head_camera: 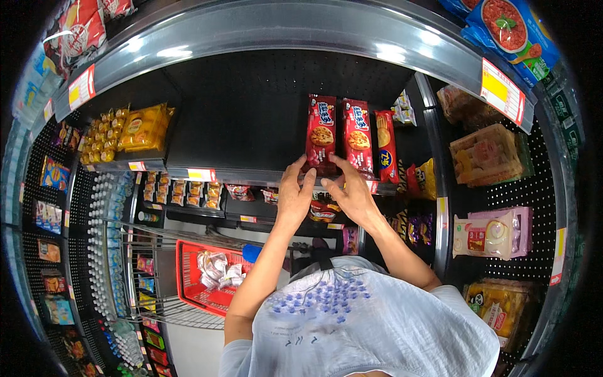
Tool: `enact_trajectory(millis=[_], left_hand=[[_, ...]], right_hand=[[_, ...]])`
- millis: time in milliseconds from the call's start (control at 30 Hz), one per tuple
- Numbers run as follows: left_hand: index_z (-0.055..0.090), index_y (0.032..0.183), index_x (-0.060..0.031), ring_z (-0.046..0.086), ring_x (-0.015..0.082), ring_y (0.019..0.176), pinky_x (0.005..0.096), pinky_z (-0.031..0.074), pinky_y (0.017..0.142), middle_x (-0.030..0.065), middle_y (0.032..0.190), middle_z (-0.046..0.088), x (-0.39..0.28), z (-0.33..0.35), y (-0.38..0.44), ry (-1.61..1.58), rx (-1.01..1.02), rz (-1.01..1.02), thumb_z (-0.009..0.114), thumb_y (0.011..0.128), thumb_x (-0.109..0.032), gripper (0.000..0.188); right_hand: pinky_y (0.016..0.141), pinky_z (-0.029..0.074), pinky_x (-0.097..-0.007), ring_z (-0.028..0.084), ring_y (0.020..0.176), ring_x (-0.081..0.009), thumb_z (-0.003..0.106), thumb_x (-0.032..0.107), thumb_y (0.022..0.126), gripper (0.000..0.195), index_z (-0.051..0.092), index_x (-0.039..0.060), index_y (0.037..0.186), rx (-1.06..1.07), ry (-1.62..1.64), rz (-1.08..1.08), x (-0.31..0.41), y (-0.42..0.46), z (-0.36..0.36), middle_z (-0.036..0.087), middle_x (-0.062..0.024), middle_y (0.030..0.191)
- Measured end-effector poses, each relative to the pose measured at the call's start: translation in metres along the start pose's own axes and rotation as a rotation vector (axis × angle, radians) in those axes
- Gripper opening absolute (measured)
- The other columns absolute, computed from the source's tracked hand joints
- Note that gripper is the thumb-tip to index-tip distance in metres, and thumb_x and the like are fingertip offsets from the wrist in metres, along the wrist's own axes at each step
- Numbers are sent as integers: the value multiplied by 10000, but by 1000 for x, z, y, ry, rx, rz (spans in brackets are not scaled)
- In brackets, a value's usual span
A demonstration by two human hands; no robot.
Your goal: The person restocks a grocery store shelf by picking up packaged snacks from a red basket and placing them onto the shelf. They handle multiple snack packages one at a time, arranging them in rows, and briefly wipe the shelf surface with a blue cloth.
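Observation:
Two dark red cookie packets lie side by side on a black shelf, the left packet and the right packet. My left hand is at the near end of the left packet, fingers apart, with fingertips by its lower left corner. My right hand has its fingers spread over the shelf edge, fingertips between the two packets' near ends. Whether either hand presses on a packet is hard to tell. Just right of them lies a narrower red biscuit packet with a blue emblem.
Yellow bagged snacks lie on the shelf's left part. An upper shelf's metal edge arches above my hands. Below left, a wire cart holds a red basket with white packets. Packaged bread hangs at the right.

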State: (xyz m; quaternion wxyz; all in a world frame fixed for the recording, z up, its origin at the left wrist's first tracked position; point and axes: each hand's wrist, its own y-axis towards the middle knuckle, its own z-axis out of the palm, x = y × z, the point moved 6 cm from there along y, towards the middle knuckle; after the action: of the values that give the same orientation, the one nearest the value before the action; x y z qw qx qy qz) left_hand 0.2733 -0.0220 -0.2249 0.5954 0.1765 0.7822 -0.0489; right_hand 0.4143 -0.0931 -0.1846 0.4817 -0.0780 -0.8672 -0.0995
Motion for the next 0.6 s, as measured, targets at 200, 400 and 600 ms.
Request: enact_trajectory(millis=[200, 400, 600], left_hand=[[637, 1251, 24, 652, 99, 855, 238, 519, 719, 59, 1006, 697, 21, -7, -11, -404, -6, -376, 640, 999, -299, 409], [677, 1169, 22, 619, 78, 886, 242, 499, 798, 31, 989, 690, 23, -23, -47, -537, 113, -438, 677, 974, -244, 330], [631, 1256, 3, 609, 76, 982, 255, 499, 888, 32, 1087, 684, 18, -62, -105, -660, -51, -367, 660, 994, -200, 333]], right_hand=[[624, 576, -297, 613, 782, -159, 682, 209, 962, 652, 366, -61, 1463, -54, 396, 183, -14, -17, 6, 601, -162, 1126], [614, 614, -313, 644, 728, -140, 691, 286, 971, 515, 489, -47, 1308, 250, 848, 479, -27, -37, 37, 620, -79, 946], [612, 555, -262, 625, 724, -105, 710, 172, 955, 375, 533, -21, 1223, 393, 667, 307, 12, -51, 62, 602, -27, 885]])
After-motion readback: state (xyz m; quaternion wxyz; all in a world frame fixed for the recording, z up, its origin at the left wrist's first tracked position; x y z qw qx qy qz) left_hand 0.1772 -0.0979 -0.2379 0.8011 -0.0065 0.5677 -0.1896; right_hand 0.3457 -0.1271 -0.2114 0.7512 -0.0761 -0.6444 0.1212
